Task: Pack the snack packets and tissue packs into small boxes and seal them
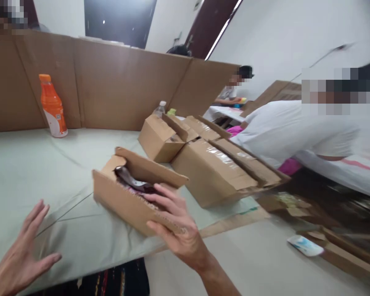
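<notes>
A small open cardboard box (pixel 123 209) rests tilted on the pale green tabletop, its long flaps raised. Dark, glossy packets (pixel 135 181) lie inside it; their kind is too blurred to tell. My right hand (pixel 175 218) grips the box's near right end, thumb outside the wall and fingers reaching over the edge. To the left of the box, my left hand (pixel 24 250) hovers low over the table, thumb and fingers spread, with nothing in it.
Several cardboard boxes (pixel 212 168) stand behind and to the right. An orange drink bottle (pixel 53 107) stands before a tall cardboard partition (pixel 126 86). At right, a person in a white shirt (pixel 283 127) leans over another table. Cartons (pixel 351 255) lie low at the right.
</notes>
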Demonstrator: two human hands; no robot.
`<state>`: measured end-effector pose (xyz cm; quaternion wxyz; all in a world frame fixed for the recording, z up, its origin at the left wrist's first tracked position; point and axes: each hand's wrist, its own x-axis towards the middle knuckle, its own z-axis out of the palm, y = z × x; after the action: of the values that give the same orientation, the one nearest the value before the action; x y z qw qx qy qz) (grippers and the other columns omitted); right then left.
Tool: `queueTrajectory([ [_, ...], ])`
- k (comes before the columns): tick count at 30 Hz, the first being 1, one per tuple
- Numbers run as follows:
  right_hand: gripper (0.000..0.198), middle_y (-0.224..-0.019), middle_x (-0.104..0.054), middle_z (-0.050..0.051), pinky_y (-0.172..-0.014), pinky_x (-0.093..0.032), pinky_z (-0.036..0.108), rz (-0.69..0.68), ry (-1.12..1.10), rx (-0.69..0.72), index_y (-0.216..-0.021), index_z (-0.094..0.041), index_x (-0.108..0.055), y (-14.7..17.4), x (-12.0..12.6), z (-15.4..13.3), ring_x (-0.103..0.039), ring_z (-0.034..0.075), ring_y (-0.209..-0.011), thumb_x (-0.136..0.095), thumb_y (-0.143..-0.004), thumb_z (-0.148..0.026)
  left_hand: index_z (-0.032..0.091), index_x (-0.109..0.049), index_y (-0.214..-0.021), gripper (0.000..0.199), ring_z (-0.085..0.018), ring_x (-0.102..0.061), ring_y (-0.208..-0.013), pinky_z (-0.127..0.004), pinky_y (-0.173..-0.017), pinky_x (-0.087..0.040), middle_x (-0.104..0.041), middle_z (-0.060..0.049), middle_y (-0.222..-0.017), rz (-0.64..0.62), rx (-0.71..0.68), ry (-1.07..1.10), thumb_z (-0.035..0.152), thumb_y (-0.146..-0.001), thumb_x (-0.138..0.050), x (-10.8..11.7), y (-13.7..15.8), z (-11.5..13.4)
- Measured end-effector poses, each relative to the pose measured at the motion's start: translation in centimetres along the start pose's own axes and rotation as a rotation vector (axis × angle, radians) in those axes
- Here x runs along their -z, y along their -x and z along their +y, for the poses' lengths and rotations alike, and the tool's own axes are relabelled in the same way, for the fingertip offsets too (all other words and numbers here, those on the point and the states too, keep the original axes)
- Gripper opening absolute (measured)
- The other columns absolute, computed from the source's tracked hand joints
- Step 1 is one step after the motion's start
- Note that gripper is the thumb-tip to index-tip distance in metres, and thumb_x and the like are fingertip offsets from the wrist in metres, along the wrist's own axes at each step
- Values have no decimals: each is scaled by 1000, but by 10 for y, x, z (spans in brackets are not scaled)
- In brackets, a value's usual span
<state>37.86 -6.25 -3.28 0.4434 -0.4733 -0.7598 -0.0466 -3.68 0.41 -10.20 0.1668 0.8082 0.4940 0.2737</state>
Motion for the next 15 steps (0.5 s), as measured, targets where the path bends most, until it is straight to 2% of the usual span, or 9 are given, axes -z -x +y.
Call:
queueTrajectory([
  [1, 10, -124, -79, 8, -110, -51, 52, -87, -103, 38, -105, -27, -74, -5, -1, -11, -62, 32, -137, -69, -97, -30, 53, -11, -166, 106, -51, -25, -158, -76, -118, -38, -16, -1, -179, -36, -19, 66, 72, -81, -72, 3, -6, 4],
  [3, 32, -125, -78, 11, -108, -53, 54, -242, -313, 63, -115, -27, -74, -15, -1, -24, -63, 34, -135, -67, -98, -52, 44, -4, -169, 123, -53, -18, -160, -79, -120, -29, -10, -11, -179, -113, -43, 214, 82, -75, -74, 11, -16, 8],
  [5, 55, -125, -78, 10, -107, -55, 56, -344, -484, 40, -125, -29, -73, -25, 1, -30, -64, 34, -133, -52, -98, -72, 42, 5, -168, 132, -52, -12, -161, -79, -121, -23, -4, -15, -179, -192, -54, 371, 88, -71, -72, 18, -25, 8],
  [6, 60, -125, -78, 9, -107, -55, 56, -364, -537, 16, -127, -31, -73, -32, 1, -31, -65, 33, -132, -42, -100, -75, 43, 9, -168, 134, -50, -10, -161, -78, -122, -22, -3, -14, -179, -229, -53, 441, 89, -71, -71, 21, -29, 7],
  [8, 56, -124, -79, 6, -107, -56, 54, -373, -571, -22, -129, -35, -73, -48, 2, -32, -66, 31, -131, -33, -106, -67, 44, 13, -167, 136, -48, -8, -162, -76, -123, -23, -3, -13, -180, -287, -52, 545, 89, -71, -72, 22, -37, 6],
  [10, 42, -123, -80, 4, -106, -58, 49, -405, -519, -18, -132, -35, -72, -69, 0, -33, -68, 28, -130, -39, -111, -49, 42, 13, -167, 138, -48, -14, -161, -74, -122, -28, -7, -13, -179, -333, -63, 603, 87, -71, -75, 20, -44, 7],
  [13, 33, -127, -78, 6, -101, -61, 41, -568, -320, 41, -133, -31, -72, -98, -7, -38, -71, 25, -125, -51, -107, -28, 38, 14, -167, 135, -48, -27, -158, -71, -121, -36, -11, -12, -179, -359, -89, 626, 77, -76, -78, 15, -48, 8],
  [15, 33, -132, -76, 8, -96, -62, 40, -694, -130, 92, -133, -26, -71, -111, -13, -43, -73, 26, -120, -60, -103, -30, 38, 12, -168, 134, -48, -28, -157, -68, -123, -35, -12, -9, -179, -349, -94, 569, 69, -78, -82, 15, -42, 7],
])
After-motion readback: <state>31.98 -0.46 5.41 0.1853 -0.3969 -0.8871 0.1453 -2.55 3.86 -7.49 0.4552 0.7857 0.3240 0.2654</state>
